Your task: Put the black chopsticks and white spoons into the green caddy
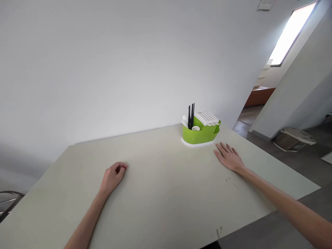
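A green utensil holder (pixel 199 134) with a white base and a white slotted top stands near the back right of the pale table (pixel 160 186). Black chopsticks (pixel 191 117) and white spoons (pixel 185 120) stick up from its left part. My right hand (pixel 228 157) lies flat on the table just in front and to the right of the holder, fingers spread, not touching it. My left hand (pixel 114 175) rests on its side at the left middle of the table, fingers curled together; whether anything is inside them is hidden.
Behind the table rises a white wall (pixel 116 69). Past the right edge, a bin-like container (pixel 293 139) sits on the dark floor near a pillar. A metal-framed item (pixel 10 204) stands at the far left. Dark marks show on the tabletop near the right forearm and front edge.
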Demonstrator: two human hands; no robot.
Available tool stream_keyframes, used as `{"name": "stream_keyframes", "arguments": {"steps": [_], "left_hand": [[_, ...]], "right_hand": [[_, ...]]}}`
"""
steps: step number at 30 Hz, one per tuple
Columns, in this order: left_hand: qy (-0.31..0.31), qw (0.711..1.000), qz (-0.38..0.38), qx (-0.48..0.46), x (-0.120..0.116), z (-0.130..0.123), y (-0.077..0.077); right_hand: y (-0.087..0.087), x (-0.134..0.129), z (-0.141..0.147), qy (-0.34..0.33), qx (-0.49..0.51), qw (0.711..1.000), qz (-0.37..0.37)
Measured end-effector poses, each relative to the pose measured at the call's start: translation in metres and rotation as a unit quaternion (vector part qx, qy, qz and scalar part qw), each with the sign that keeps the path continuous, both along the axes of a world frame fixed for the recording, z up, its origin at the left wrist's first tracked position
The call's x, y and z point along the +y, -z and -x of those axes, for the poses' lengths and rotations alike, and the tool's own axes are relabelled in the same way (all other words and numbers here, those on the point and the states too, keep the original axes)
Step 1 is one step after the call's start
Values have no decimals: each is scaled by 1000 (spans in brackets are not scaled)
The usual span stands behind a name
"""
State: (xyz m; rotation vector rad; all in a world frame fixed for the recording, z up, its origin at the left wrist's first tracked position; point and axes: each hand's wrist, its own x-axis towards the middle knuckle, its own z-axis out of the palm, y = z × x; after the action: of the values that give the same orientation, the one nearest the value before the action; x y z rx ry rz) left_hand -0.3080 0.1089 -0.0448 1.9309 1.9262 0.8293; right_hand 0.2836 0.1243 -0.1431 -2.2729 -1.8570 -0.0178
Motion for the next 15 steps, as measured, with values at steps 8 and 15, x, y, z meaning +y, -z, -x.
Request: {"name": "stream_keyframes", "arguments": {"steps": [8, 15], "left_hand": [[-51, 998, -10, 30, -3, -6, -5], [-97, 994, -9, 53, -8, -12, -8]], "right_hand": [[-11, 27, -12, -12, 26, 1000, 11], [-9, 29, -14, -13, 35, 999, -4]]}}
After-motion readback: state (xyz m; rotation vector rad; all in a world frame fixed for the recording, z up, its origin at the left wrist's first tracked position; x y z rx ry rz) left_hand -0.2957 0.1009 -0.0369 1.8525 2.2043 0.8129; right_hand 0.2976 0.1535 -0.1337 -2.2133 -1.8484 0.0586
